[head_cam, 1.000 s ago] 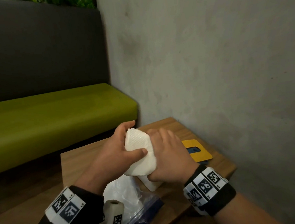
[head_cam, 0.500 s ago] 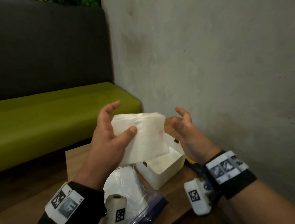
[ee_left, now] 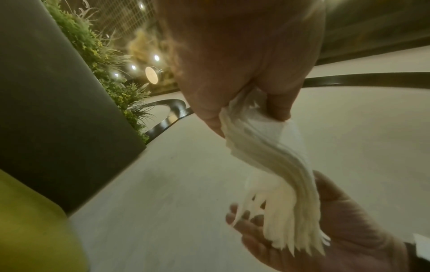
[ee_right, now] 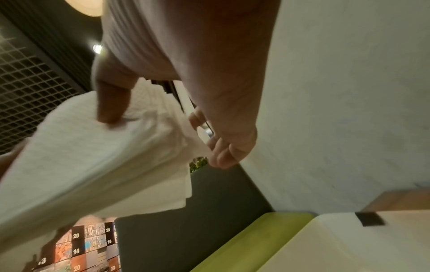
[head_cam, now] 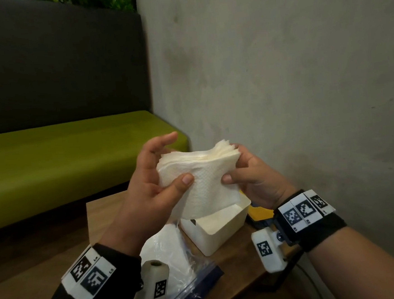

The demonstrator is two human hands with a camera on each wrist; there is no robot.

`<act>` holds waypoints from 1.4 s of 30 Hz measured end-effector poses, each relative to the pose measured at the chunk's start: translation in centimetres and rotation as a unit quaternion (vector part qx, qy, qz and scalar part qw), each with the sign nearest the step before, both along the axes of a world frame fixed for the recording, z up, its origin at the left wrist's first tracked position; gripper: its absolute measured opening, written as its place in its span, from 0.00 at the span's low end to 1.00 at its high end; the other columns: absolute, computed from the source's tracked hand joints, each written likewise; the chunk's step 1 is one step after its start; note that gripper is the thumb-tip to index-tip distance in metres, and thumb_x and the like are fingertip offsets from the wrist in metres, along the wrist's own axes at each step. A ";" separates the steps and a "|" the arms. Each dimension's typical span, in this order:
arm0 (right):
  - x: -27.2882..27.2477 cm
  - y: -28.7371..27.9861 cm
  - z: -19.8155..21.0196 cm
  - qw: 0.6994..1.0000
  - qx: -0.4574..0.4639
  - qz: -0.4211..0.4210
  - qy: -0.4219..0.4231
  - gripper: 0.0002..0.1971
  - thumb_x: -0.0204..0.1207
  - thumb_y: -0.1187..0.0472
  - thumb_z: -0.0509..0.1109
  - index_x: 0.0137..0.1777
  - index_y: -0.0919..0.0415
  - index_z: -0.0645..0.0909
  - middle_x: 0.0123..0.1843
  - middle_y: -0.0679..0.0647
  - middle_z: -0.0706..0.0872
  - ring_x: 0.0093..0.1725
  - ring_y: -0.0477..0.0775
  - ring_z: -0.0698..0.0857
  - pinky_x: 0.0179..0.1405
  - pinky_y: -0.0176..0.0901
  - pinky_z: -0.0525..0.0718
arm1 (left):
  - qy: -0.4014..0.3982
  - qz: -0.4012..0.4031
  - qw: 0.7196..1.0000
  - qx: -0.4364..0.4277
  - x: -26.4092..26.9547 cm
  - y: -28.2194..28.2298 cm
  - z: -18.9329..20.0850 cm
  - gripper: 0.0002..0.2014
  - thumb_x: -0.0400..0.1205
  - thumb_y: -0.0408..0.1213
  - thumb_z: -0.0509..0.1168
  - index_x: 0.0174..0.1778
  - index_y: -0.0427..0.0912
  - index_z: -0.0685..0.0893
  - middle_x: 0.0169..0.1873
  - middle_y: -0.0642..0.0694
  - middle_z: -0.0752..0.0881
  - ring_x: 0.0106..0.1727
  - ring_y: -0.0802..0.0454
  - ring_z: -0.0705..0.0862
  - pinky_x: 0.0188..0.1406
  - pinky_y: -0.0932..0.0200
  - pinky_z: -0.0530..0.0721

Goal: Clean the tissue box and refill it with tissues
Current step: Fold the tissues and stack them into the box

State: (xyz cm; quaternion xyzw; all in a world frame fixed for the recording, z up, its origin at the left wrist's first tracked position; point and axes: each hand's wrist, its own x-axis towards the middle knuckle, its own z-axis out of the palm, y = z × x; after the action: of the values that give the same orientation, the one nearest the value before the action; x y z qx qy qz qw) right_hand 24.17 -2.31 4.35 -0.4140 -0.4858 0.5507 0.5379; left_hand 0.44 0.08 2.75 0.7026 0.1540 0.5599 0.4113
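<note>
A thick stack of white tissues [head_cam: 200, 172] is held in the air between both hands, bent into a curve. My left hand [head_cam: 155, 176] pinches its left side, thumb on the front. My right hand [head_cam: 244, 169] grips its right edge, thumb in front and fingers behind. In the left wrist view the tissue stack [ee_left: 267, 156] runs from my left hand down to the right palm [ee_left: 349, 230]. In the right wrist view my right thumb presses the tissue stack [ee_right: 93, 156]. Below the stack the open white tissue box [head_cam: 218, 228] stands on the wooden table [head_cam: 102, 215].
A clear plastic bag [head_cam: 168, 253] with a blue zip edge lies at the table's near side. A yellow object [head_cam: 260, 215] lies right of the box. A grey wall [head_cam: 279, 72] rises close on the right. A green bench [head_cam: 62, 160] stands behind the table.
My right hand, off the tissues half a second ago, has come back and taken their right edge. The stack has been lifted up off the box and now bends between both hands.
</note>
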 end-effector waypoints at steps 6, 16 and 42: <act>-0.7 -0.6 -0.7 0.993 0.015 0.116 0.007 0.49 0.57 0.83 0.72 0.82 0.60 0.67 0.79 0.60 0.75 0.80 0.61 0.72 0.77 0.59 0.70 | 0.034 -0.066 0.995 0.060 -0.1 -0.8 1.1 0.35 0.78 0.29 0.74 0.77 0.63 0.74 0.56 0.56 0.86 0.56 0.57 0.87 0.54 0.61 0.87; -0.4 -1.2 0.4 0.998 0.022 -0.030 -0.055 0.18 0.75 0.74 0.72 0.65 0.66 0.82 0.58 0.62 0.90 0.57 0.59 0.88 0.56 0.51 0.89 | 0.087 0.076 0.993 -0.018 -0.7 -0.2 1.2 0.31 0.83 0.37 0.74 0.72 0.74 0.71 0.54 0.79 0.79 0.54 0.63 0.86 0.45 0.66 0.89; -1.2 6.0 -2.3 0.657 -0.141 0.053 -0.739 0.22 0.85 0.60 0.63 0.78 0.59 0.70 0.71 0.60 0.82 0.68 0.61 0.81 0.57 0.44 0.77 | 0.567 0.134 0.812 -0.026 -2.3 2.2 -0.1 0.17 0.79 0.60 0.72 0.62 0.67 0.80 0.42 0.63 0.88 0.44 0.65 0.84 0.49 0.49 0.89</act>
State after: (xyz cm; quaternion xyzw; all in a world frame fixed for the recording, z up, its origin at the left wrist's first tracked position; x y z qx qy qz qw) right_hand 23.00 3.74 2.03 -0.7287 -0.6611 0.1527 -0.0927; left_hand -1.88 2.32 2.70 0.8566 0.4674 0.1078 0.1901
